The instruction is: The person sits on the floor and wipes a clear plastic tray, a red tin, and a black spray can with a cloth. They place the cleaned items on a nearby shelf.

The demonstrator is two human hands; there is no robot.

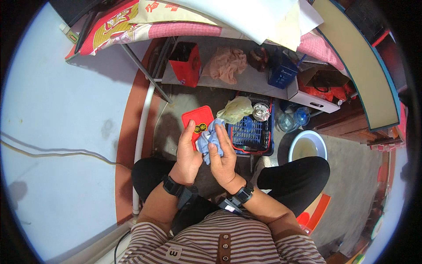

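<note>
My left hand (189, 155) grips a red rectangular lid or flat box (194, 115) with a black-and-yellow emblem, its thumb over the near edge. A crumpled blue cloth (210, 138) is bunched in my right hand (224, 156) and pressed against the red piece's right side. Both hands are close together above my lap. Whether the red piece is hollow underneath cannot be seen.
Beyond my hands stands a dark blue plastic basket (271, 132) with a pale plastic bag (235, 109) and a foil-topped container (261, 112). A basin of cloudy water (324, 145) is at my right knee. A cloth-covered table (184, 29) overhangs a shelf holding a red box (193, 67).
</note>
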